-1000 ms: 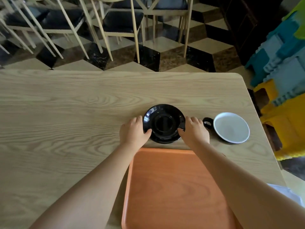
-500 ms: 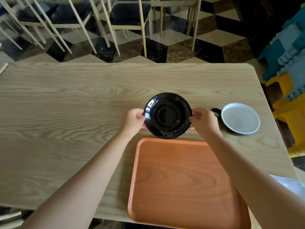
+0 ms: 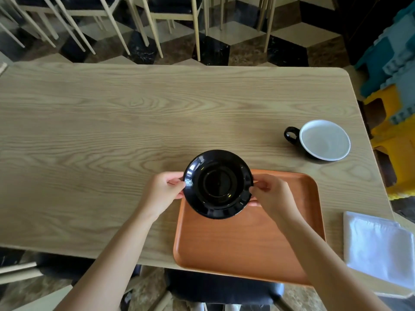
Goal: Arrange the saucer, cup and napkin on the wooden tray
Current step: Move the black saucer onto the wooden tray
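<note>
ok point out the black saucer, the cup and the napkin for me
glossy black round saucer (image 3: pixel 217 184), head view, centre well
black cup with white inside (image 3: pixel 325 140), head view, white inner bowl
white folded napkin (image 3: pixel 379 245), head view, middle of top face

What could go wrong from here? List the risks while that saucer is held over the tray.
1. The saucer is pinched only at its rim by the left hand and right hand; glossy glaze could slip.
2. It hangs over the wooden tray's far left corner, so lowering it here might catch the raised rim.
3. The tray overhangs the table edge; weight set near its front might tip it.
</note>
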